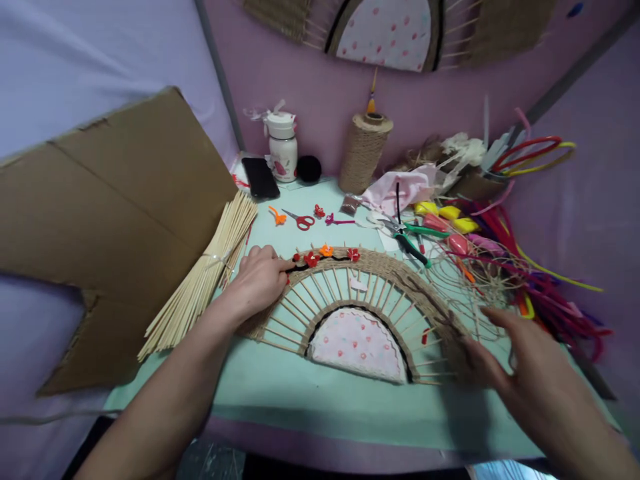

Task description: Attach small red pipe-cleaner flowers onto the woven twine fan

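A half-round woven fan (435,293) of thin sticks and brown twine lies on the table, with a pink dotted half-disc (357,343) at its centre. Red flowers (353,255) and an orange flower (326,251) sit along its upper rim beside a black strip. My left hand (263,277) is on the fan's upper left rim, fingers curled and index finger reaching onto the black strip; what lies under the palm is hidden. At the fan's right end my right hand (525,360) hovers, somewhat blurred, fingers apart with nothing visible in them.
Beyond the fan lie red scissors (304,222), loose flowers (278,216) and green-handled pliers (410,243). A twine spool (365,153), bottle (283,147) and phone (261,178) stand or lie behind. Stick bundle (200,287) and cardboard (125,193) are left; coloured pipe cleaners (555,307) right.
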A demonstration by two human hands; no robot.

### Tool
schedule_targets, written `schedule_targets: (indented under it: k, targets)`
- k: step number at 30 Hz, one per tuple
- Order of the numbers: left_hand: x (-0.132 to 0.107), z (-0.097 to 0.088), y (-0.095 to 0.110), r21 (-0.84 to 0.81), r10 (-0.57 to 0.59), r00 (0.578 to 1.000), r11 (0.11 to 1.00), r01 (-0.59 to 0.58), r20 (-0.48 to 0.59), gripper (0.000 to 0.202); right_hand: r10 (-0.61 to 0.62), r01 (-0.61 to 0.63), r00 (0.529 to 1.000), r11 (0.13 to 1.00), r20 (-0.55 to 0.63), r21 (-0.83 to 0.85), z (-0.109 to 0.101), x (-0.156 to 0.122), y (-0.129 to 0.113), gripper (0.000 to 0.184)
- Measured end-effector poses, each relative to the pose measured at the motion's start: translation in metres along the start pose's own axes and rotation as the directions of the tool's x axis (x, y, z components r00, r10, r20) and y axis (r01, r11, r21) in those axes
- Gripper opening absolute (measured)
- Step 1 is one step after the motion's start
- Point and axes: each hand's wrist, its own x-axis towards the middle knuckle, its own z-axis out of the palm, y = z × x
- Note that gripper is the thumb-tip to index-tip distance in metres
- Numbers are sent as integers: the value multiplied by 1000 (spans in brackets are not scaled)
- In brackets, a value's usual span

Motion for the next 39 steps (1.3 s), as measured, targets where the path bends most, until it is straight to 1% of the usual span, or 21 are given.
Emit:
schedule_targets:
  k: [2,5,7,9,11,16,21,30,32,34,35,37,38,39]
  targets:
    - [0,0,0,14,-1,1000,1000,1,-5,48,-174,175,985,978,-19,118,14,13,-41,41]
    - [0,1,-2,20,4,1000,1000,-4,-11,47,-271,258,963,926,9,274,31,26,-90,30]
    - [0,3,-2,13,16,1000,1000,-15,-11,46,-328,293,944,882,33,369,39,30,-110,26]
    - [0,3,-3,3,15,1000,1000,-15,-10,45,-363,302,929,849,65,435,44,32,-120,26]
    - [1,4,-3,-10,6,1000,1000,-7,-7,46,-374,291,923,833,91,470,49,33,-122,26]
    - [2,5,-4,-62,20,1000,998,-19,16,44,-384,271,914,817,131,508,58,30,-117,28]
    - [3,7,-7,-91,10,1000,996,-9,3,46,-397,246,900,804,181,541,61,28,-117,30]
    - [7,13,-11,-113,14,999,993,-18,-30,46,-420,261,893,778,163,572,59,26,-121,30]
    - [9,12,-14,-165,27,997,986,-38,-71,43,-416,258,895,776,159,576,59,26,-122,30]
    - [12,10,-17,-255,3,984,966,-49,-180,38,-409,252,899,777,159,577,59,25,-123,30]
    - [13,7,-19,-305,-39,968,951,-41,-250,34,-405,249,900,779,159,576,60,25,-123,30]
    - [15,3,-21,-391,-153,920,920,0,-360,28,-400,245,902,783,161,572,61,25,-124,28]
    - [16,1,-22,-421,-199,899,907,18,-390,25,-400,245,902,784,162,571,62,25,-124,28]
    - [16,1,-23,-442,-223,887,897,23,-405,23,-400,245,902,784,163,570,62,25,-125,27]
